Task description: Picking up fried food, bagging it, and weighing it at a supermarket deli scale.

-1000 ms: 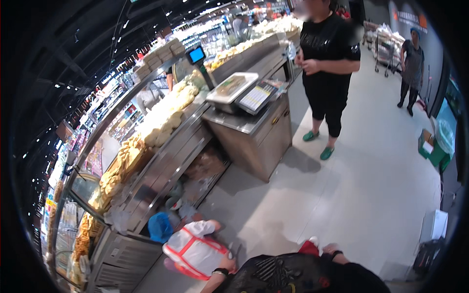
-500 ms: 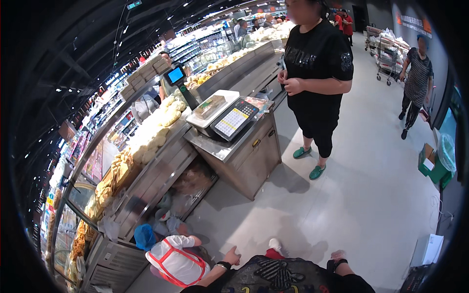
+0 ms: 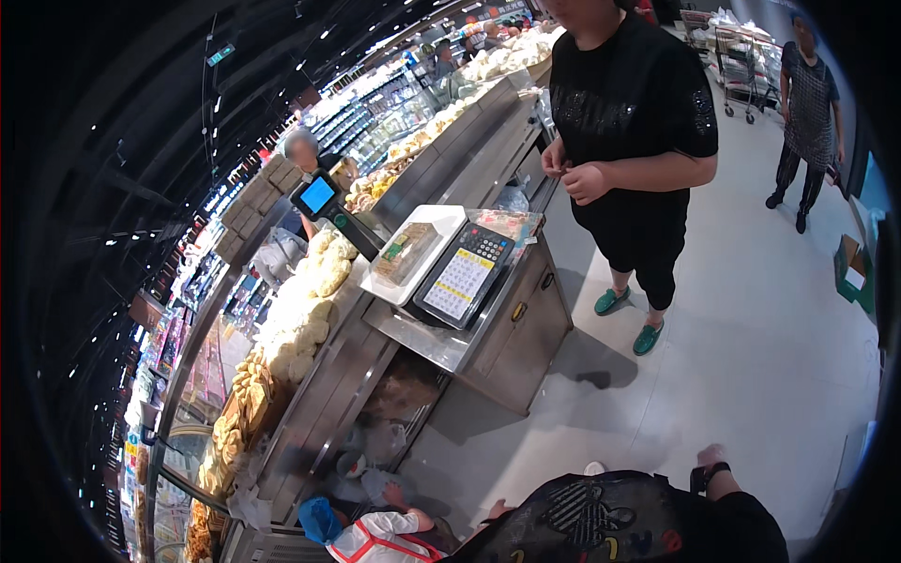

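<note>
My left hand hangs low beside the crouching person, mostly hidden by my dark patterned top. It touches nothing that I can see. My right hand, a dark band at its wrist, hangs over the pale floor; its fingers are too blurred to read. In front stands a weighing scale on a steel cabinet. A clear flat package lies on the scale's plate, and a lit blue screen rises behind it. Neither hand is near the scale.
A person in a blue cap and red straps crouches at the counter's base, low left. Another in black clothes stands right of the cabinet. A display counter with pale heaped food runs along the left. A cart stands far right.
My view has shifted closer to the scale and cabinet. My left hand, with fingers stretched earlier, is now largely covered by my clothing. The person in black holds their hands together as before.
</note>
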Motion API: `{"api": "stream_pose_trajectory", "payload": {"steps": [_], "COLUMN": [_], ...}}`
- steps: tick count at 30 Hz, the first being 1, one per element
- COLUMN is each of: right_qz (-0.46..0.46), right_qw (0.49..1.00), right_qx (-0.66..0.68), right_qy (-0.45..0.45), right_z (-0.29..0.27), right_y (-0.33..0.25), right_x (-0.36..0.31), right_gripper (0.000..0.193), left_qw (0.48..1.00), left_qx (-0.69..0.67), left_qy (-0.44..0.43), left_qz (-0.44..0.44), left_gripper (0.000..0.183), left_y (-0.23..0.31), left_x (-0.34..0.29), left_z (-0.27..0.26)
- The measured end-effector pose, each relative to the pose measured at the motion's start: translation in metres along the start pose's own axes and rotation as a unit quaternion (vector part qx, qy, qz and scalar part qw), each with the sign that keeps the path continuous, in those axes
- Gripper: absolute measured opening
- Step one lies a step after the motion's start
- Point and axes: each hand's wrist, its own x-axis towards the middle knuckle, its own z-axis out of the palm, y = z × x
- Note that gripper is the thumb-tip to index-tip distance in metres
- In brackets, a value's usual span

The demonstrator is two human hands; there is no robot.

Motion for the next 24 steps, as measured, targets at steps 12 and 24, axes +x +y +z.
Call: {"api": "stream_pose_trajectory", "payload": {"steps": [12,24], "right_qz": [-0.06,-0.049], "right_qw": [0.997,0.996], "right_qx": [0.044,0.059], "right_qy": [-0.029,-0.041], "right_z": [-0.133,-0.199], "right_y": [-0.01,0.059], "right_x": [0.089,0.195], "right_gripper": [0.028,0.03], "left_qw": [0.946,0.984], "left_qx": [-0.304,-0.078], "left_qy": [0.032,0.081], "left_qz": [-0.108,-0.139], "left_gripper": [0.067,0.076], "left_y": [0.194,0.104], "left_x": [0.011,-0.014], "left_z": [-0.128,0.025]}}
